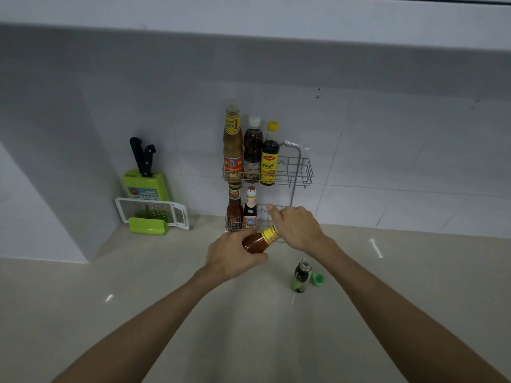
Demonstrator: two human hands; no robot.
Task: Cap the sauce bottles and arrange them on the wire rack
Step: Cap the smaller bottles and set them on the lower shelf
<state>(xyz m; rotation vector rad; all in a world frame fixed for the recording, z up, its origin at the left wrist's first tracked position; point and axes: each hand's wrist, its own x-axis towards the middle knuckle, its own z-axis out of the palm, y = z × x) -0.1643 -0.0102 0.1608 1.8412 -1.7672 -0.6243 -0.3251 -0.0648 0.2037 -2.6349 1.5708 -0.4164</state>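
1. holding the red sauce bottle [255,241] tilted, the left hand [232,257] wraps its body just in front of the wire rack [297,172].
2. the right hand [296,226] closes over the neck end; the cap is hidden under it.
3. it looks like smooth, maybe slippery glass and rather heavy, so grip the wide body.
4. near the right wrist, the green bottle [301,276] stands open beside its green cap [318,280] on the surface [138,299].

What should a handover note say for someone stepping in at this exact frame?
Left hand grips the red sauce bottle, tilted over the counter. Right hand is closed around its top; the cap is hidden.
Done: five bottles stand on the wire rack, three on the upper tier, two on the lower.
Left: rack this bottle; cap the small green bottle with the green cap beside it, then rack it.
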